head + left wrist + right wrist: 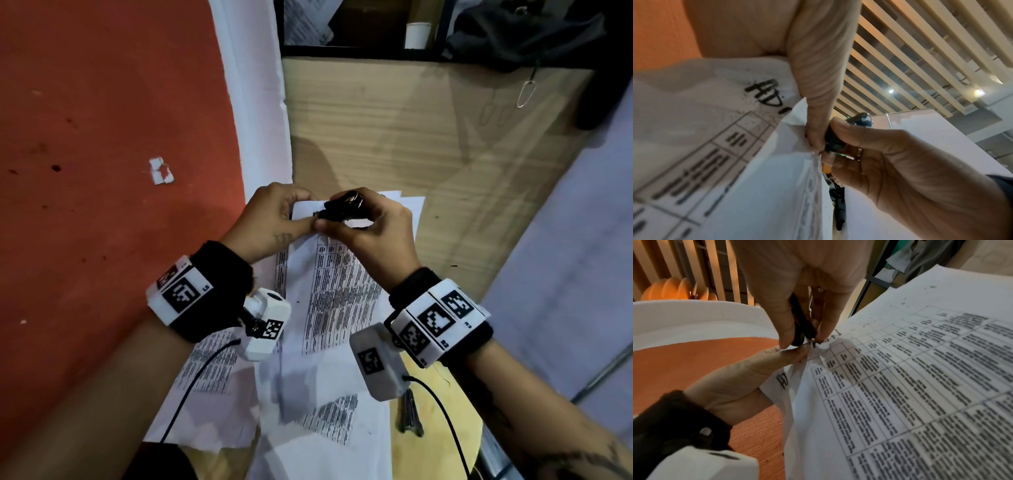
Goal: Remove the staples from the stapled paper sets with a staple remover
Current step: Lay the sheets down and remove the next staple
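The left hand (270,219) pinches the top corner of a stapled paper set (342,291) between thumb and curled fingers (818,97), lifting that corner off the desk (411,137) near its left edge. The right hand (370,233) meets it there, its fingers (785,324) and thumb curled round a black staple remover (342,209) whose tip sits at the pinched corner, touching the paper; how its jaws stand cannot be told. A ring (859,152) shows on one right finger.

The top sheet carries a printed table of small dark text, too blurred to read. By the pinched corner there is bold handwriting, of which "AD" (764,91) can be made out from the left wrist view; the rest is hidden by the fold. More printed sheets (212,370) lie under and beside the set, toward the desk's near edge.

Both wrists wear black bands with white blocks bearing square black-and-white code markers (183,291); small lettering beside them is too small to read. A dark metal tool (409,414) lies near the right edge of the sheets. A white paper cup (418,34) stands beyond the far edge.
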Available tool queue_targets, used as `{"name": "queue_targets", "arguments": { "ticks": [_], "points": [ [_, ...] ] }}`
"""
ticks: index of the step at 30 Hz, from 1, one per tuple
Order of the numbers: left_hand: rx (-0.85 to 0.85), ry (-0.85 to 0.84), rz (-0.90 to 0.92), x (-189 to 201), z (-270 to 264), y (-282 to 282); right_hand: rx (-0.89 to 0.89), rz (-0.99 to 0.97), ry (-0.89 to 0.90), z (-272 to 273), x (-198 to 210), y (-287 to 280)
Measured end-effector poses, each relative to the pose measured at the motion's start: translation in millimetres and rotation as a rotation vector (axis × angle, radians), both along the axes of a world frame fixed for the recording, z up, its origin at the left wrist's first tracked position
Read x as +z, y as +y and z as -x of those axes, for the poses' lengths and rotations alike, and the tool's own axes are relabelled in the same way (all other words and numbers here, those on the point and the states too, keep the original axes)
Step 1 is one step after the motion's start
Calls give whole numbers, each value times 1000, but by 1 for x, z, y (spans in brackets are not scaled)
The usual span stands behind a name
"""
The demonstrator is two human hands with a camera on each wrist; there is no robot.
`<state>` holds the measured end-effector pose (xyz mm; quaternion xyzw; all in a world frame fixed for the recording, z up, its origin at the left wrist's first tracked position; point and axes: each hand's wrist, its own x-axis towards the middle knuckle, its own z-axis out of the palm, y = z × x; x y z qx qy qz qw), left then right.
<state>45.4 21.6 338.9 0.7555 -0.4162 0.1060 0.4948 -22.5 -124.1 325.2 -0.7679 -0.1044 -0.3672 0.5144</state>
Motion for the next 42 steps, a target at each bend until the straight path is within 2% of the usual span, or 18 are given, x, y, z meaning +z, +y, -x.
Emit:
{"name": "queue_targets", "arguments": {
  "ticks": [14,23,27,33,42],
  "points": [
    [111,-58,35,-6,-6,-10,-49,-51,-61,-7,-4,3],
    [204,-29,16,-9,-8,-6,-136,20,-120,-10,-10,5],
    [171,15,37,-8,-18,0,-171,105,-97,-15,-22,-4],
    [175,36,54,-12,-29,3,-224,342,-101,-15,-36,-23],
    [132,53,-16,-13,-35,3,-187,470,-23,-18,-33,-35]
  ]
}}
